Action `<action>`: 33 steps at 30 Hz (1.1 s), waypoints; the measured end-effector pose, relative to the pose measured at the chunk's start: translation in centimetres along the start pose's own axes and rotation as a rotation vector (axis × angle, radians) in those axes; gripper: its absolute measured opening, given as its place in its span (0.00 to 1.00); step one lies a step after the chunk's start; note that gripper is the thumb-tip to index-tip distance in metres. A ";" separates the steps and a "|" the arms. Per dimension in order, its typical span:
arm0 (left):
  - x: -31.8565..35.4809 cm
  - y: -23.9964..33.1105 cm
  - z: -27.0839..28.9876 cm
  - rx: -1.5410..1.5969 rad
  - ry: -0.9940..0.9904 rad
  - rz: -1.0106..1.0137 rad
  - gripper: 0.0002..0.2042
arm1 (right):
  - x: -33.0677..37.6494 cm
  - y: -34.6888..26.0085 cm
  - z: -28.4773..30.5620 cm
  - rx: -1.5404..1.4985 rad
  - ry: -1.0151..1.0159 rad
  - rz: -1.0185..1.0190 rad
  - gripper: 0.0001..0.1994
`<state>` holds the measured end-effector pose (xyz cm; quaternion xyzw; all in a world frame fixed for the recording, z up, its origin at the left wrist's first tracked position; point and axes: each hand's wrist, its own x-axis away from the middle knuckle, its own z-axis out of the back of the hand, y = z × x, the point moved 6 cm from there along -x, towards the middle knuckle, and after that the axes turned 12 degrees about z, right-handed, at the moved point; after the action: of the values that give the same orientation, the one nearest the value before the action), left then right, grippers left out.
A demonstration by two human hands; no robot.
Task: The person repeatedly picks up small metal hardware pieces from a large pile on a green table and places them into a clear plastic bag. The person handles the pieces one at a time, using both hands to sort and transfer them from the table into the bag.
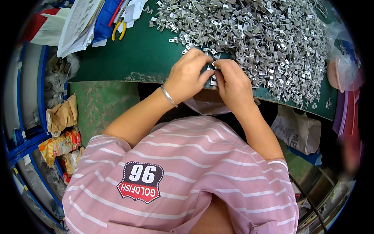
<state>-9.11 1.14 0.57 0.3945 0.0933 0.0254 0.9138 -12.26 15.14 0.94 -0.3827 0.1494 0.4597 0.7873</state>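
Note:
Both hands meet over the near edge of a green table (117,62), beside a large pile of small silver metal brackets (276,43). My right hand (235,84) pinches a small metal bracket, mostly hidden by the fingers. Opposite it, my left hand (187,76), with a silver bangle on the wrist, is closed with thumb and forefinger drawn together; whatever is between them is too small to make out. A few brackets lie under and just past the fingertips. One loose bracket (173,39) rests apart, left of the pile.
Yellow-handled pliers (118,31), a blue bin (104,19) and papers (80,25) occupy the table's far left. Clear plastic and a pink container (334,74) stand at the right. Left of me are blue shelving (42,78) and a brown paper bag (64,113); a pale bag (298,128) hangs below the table.

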 end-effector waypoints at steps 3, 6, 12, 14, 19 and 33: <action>-0.4 0.5 -0.4 0.008 -0.017 -0.073 0.09 | 0.0 0.0 -0.1 -0.047 -0.040 -0.046 0.10; 0.0 0.3 -0.8 0.085 -0.098 -0.176 0.09 | 0.6 0.0 0.3 -0.195 -0.063 0.009 0.11; 4.0 2.0 -0.4 0.193 -0.215 -0.343 0.11 | 2.2 -1.3 1.6 -0.442 -0.284 0.056 0.11; 4.0 1.9 0.5 0.225 -0.199 -0.355 0.12 | 2.1 -1.6 1.9 -0.487 -0.291 0.071 0.12; -1.5 -2.1 4.6 -0.160 0.352 -0.085 0.16 | -2.9 -2.4 0.1 0.025 -0.075 0.273 0.14; 1.7 -0.9 1.7 0.154 -0.112 0.027 0.19 | -2.0 -2.4 -1.1 0.085 -0.133 0.310 0.16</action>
<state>-7.16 -0.53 0.80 0.4657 0.0383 0.0085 0.8841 -11.17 12.44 2.44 -0.2902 0.1733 0.5934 0.7305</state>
